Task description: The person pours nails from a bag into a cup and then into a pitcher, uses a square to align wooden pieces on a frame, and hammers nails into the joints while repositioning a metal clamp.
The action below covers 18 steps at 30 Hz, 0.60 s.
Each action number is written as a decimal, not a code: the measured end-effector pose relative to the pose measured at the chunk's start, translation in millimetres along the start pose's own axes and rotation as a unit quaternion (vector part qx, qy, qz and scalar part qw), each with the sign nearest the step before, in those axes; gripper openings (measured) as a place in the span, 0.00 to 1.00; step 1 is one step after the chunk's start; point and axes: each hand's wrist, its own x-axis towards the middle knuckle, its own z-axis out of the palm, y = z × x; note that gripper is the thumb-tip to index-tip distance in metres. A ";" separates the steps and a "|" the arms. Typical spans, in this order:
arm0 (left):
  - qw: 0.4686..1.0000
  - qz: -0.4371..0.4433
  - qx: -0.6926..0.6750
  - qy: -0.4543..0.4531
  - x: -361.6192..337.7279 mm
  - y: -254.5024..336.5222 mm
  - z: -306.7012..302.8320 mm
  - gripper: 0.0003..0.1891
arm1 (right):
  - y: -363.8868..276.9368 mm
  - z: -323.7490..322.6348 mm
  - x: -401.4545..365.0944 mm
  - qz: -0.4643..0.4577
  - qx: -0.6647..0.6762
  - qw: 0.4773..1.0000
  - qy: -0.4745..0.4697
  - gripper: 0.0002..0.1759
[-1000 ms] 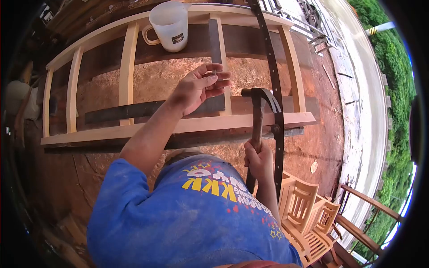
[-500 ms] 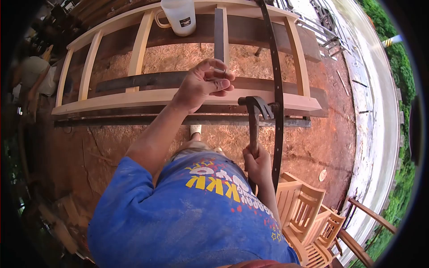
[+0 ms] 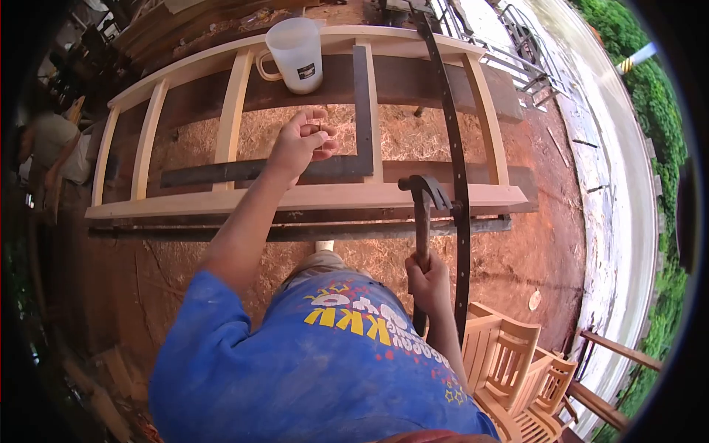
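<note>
My right hand is wrapped round the wooden handle of a claw hammer, whose dark head is raised near the front rail. My left hand hovers over the pale wooden frame, its fingers pinched on a thin dark piece that looks like a nail. Beneath and beside that hand, an L-shaped dark carpenter's square lies across the frame, one arm alongside a crosspiece. A clear plastic pitcher stands at the far rail, its handle to the left.
A dark bar with holes crosses the frame just right of the hammer. Dark planks support the frame. Wooden chairs stand at lower right. Another person is at the far left.
My left hand has moved left and slightly up, away from the square's corner, still pinching the thin piece. The view has shifted so the frame sits lower. The hammer stays in my right hand.
</note>
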 end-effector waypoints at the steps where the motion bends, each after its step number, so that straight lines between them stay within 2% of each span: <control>1: 1.000 -0.002 0.010 -0.026 20.6 -1.0 1.2 0.14 | -6.5 6.7 5.9 0.007 0.004 1.000 0.014 0.09; 6: 0.985 0.038 0.091 -0.140 132.6 -2.0 33.4 0.13 | -34.5 28.0 28.0 0.005 -0.002 0.998 0.060 0.10; 9: 0.969 0.061 0.188 -0.146 189.7 9.0 66.4 0.13 | -40.9 38.4 39.6 0.011 -0.020 0.997 0.076 0.11; 10: 0.950 0.089 0.257 -0.150 217.4 3.8 74.5 0.14 | -41.7 39.9 41.5 0.014 -0.028 0.996 0.082 0.11; 11: 0.926 0.120 0.324 -0.150 250.9 -7.3 83.9 0.16 | -47.5 40.2 43.0 0.043 -0.032 0.996 0.076 0.12; 15: 0.834 0.198 0.505 -0.103 330.5 -18.6 114.5 0.20 | -49.2 39.0 56.1 0.044 -0.046 0.996 0.065 0.12; 18: 0.832 0.150 0.533 -0.042 336.6 -1.5 121.9 0.21 | -45.5 30.8 72.5 0.009 -0.061 0.997 0.056 0.12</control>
